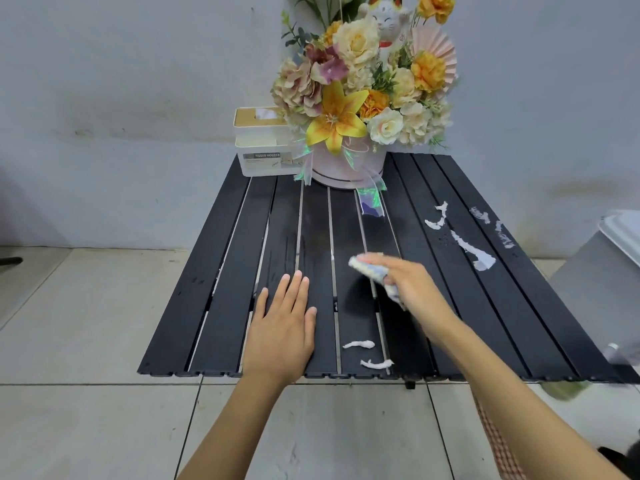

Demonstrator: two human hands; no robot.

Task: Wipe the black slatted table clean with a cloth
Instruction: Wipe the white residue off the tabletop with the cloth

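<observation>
The table point(225, 306) stands in the middle of the view, and the cloth point(372, 271) is over its centre slats, bunched in the right hand point(412, 289). That hand's fingers close over the wad. Blur hides how tightly, but the shadow beneath suggests hand and cloth are just off the surface. The left hand point(282, 327) lies flat on the near slats with its fingers straight and slightly spread, holding nothing.

The job looks partly done. The middle slats carry a streaky sheen, likely from wiping. White shreds point(474, 251) litter the right slats, and two more bits point(360, 344) lie near the front edge, so those areas are left to do.

At the far edge sit a flower box point(346, 168) and a tissue holder point(259, 147). Beyond are a tiled floor point(86, 323), a pale wall point(138, 81) and a grey bin point(606, 271) on the right.
</observation>
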